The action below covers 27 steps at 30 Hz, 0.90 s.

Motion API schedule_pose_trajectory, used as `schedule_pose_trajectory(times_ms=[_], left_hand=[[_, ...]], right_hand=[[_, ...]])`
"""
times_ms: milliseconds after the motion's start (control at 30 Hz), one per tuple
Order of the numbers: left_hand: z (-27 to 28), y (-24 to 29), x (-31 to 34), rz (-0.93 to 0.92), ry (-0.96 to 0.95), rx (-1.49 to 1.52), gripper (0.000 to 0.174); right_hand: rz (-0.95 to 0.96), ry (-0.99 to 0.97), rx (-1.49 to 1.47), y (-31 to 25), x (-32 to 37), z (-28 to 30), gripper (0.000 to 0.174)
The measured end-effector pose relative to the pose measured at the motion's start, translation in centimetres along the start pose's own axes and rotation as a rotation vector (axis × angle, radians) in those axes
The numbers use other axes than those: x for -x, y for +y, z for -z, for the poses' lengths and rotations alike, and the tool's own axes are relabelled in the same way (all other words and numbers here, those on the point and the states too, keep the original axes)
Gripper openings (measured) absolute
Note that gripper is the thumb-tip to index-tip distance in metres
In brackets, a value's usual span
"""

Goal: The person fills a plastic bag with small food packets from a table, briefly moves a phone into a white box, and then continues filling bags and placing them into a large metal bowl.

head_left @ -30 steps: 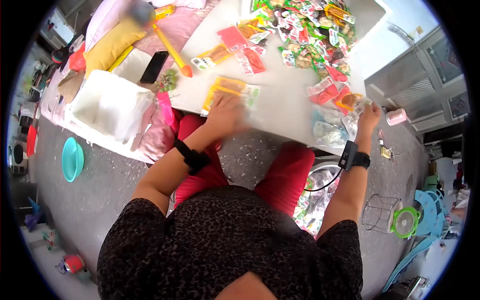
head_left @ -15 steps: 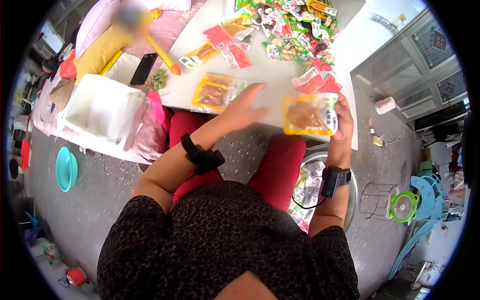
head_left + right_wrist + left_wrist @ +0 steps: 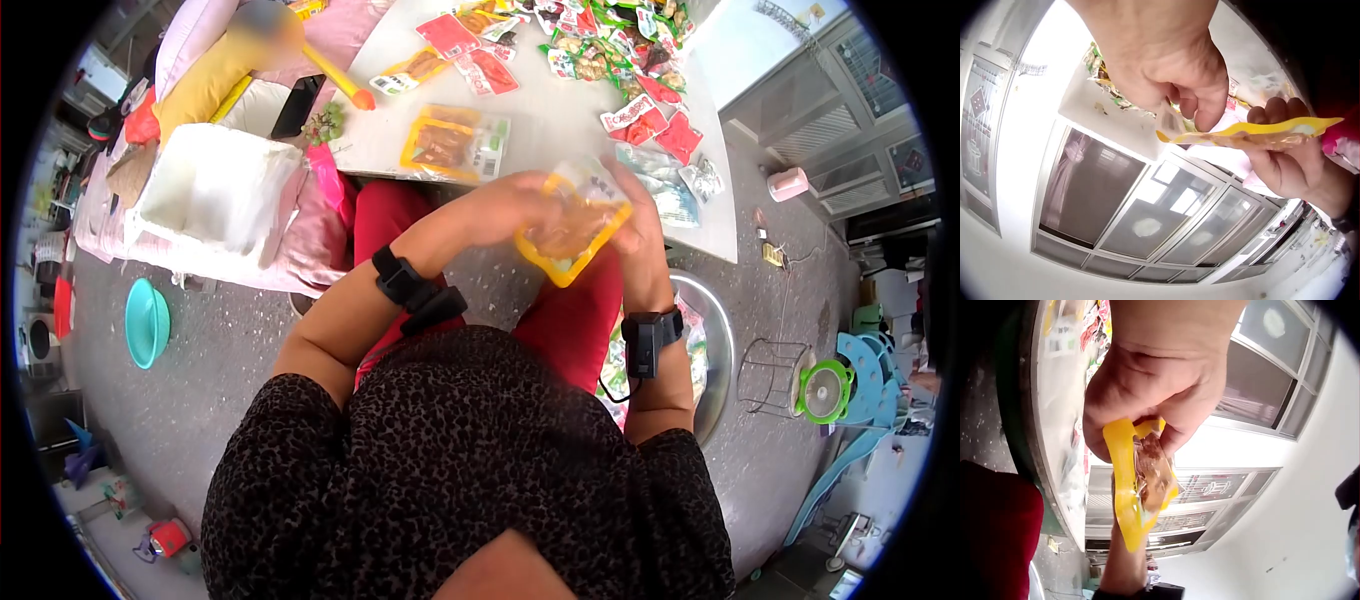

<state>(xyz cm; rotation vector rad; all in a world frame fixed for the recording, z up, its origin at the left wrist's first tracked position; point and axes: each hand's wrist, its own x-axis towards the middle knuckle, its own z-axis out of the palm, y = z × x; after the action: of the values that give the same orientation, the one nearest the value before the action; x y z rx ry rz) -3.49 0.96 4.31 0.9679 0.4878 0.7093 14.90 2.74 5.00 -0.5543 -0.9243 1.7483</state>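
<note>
A clear-windowed food pouch with a yellow border (image 3: 572,235) is held up between both hands over the lap, brown food showing inside. My left hand (image 3: 510,208) grips one side of it; in the left wrist view its fingers curl round the pouch (image 3: 1147,478). My right hand (image 3: 637,215) pinches the clear end, with thumb and fingers at that corner in the right wrist view (image 3: 1169,65). A second yellow-bordered pouch (image 3: 450,143) lies flat on the white table (image 3: 385,140) near its front edge.
Small snack packets (image 3: 600,60) are heaped at the table's back right. Red packets (image 3: 640,120) and clear wrappers (image 3: 665,185) lie at the right. A metal basin (image 3: 715,350) of packets stands below. To the left are a white foam box (image 3: 205,190) and a phone (image 3: 298,106).
My right hand picked up the yellow-bordered pouch from the right side of the table and brought it inward. My left hand left the flat pouch and took hold of this one.
</note>
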Motion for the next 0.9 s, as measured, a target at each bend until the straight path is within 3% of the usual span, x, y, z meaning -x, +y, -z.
schedule_pose_trajectory(times_ms=[67,100,200,333,367,467,600,733,767,867,900], left_hand=[[-0.4,0.0,0.2,-0.067,0.056,0.095,0.034],[-0.4,-0.1,0.1,-0.109,0.09,0.14,0.035],[-0.9,0.2,0.2,-0.208,0.156,0.255,0.036],[-0.5,0.2,0.2,-0.264,0.171,0.318,0.035],[-0.3,0.0,0.2,-0.279,0.16,0.336,0.035],[0.2,-0.7,0.6,-0.212,0.189,0.119,0.035],[1.0,-0.7,1.4,-0.041,-0.051,-0.094,0.041],[1.9,-2.1,1.3,-0.078,-0.016,-0.114,0.044],[2.0,-2.2,1.4,-0.202,-0.014,-0.328,0.037],[3.0,-2.2,1.3,-0.24,0.249,-0.657,0.017],[3.1,-1.8,0.9,-0.107,0.407,-0.534,0.017]], right_hand=[[-0.185,0.072,-0.256,0.7,-0.7,1.2,0.027],[-0.201,0.073,-0.317,1.5,-0.4,2.4,0.035],[-0.245,0.198,-0.363,2.7,1.3,1.4,0.038],[-0.601,-0.036,-0.456,4.6,2.7,1.9,0.047],[-0.616,-0.044,-0.3,4.9,3.1,1.9,0.051],[-0.647,-0.053,-0.392,5.6,4.4,0.5,0.055],[-0.473,-0.12,-0.594,7.3,4.9,0.3,0.048],[-0.392,-0.011,-0.41,6.3,4.9,-0.4,0.052],[-0.373,-0.012,-0.408,5.7,5.0,-0.3,0.042],[-0.281,0.053,-0.278,5.8,4.8,2.1,0.031],[-0.255,0.018,-0.306,5.0,4.5,2.5,0.023]])
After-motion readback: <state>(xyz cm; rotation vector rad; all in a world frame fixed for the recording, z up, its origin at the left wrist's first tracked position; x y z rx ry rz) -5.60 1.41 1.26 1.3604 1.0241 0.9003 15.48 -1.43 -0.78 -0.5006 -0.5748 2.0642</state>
